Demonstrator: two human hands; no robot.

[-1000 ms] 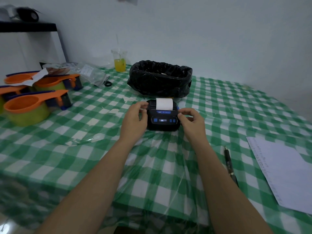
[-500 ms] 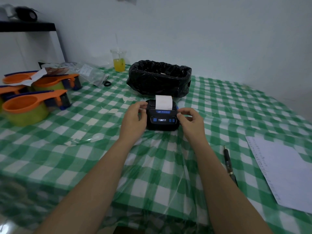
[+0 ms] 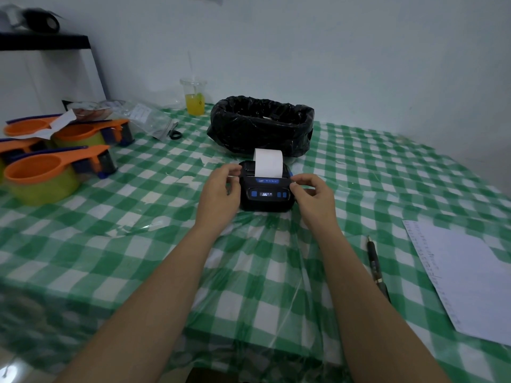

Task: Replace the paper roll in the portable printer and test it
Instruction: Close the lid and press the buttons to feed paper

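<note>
Fig. | left hand (image 3: pixel 221 193) and right hand (image 3: pixel 312 196) clasped printer (image 3: pixel 266 192), fingers curled on its sides | paper strip (image 3: pixel 268 162) stood between fingertips | risk: tilting printer could jam feed

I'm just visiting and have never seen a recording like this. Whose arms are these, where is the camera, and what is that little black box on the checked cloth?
No machine here: a person wears a camera on the head, looking down at their own bare arms. The left hand and right hand steady a small black printer from both sides. A strip of white paper sticks up from its top, and its little screen is lit. It sits on a green checked tablecloth. Behind it stands a bin with a black bag and a cup of yellow drink. To the right lie a pen and a sheet of paper; to the left, orange tape dispensers.
</note>
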